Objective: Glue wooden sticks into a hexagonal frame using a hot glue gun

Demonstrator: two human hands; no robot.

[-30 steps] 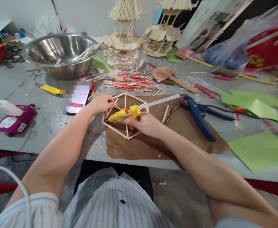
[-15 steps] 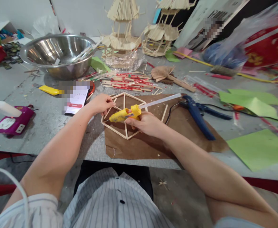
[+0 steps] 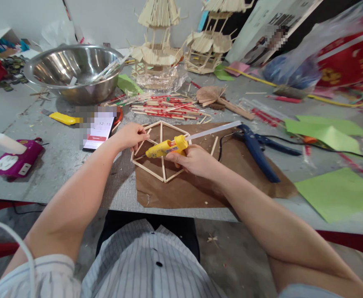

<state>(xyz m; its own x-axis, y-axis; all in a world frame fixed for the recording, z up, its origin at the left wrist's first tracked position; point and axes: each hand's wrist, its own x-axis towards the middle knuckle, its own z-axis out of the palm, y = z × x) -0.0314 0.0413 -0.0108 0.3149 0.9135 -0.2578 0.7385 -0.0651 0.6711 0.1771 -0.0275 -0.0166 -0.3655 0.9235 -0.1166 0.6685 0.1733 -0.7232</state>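
Note:
A hexagon frame of thin wooden sticks [image 3: 152, 170] lies flat on a brown paper sheet [image 3: 200, 186] at the table's near edge. My right hand [image 3: 194, 160] is closed around a yellow glue gun [image 3: 165, 148] with a clear glue stick [image 3: 215, 130] poking out behind; its nozzle points left over the frame. My left hand [image 3: 131, 135] rests on the frame's upper left, fingers pinched on a short stick there.
A blue glue gun [image 3: 256, 149] with a black cord lies right of the frame. Behind are loose sticks [image 3: 169, 106], a steel bowl [image 3: 72, 72], a phone [image 3: 99, 130], a yellow cutter [image 3: 62, 118] and stick towers [image 3: 158, 45]. Green paper [image 3: 339, 192] lies right, a purple object [image 3: 14, 159] left.
The yellow glue gun has shifted slightly right and its nozzle has come a little nearer my left hand. My left hand stays on the frame.

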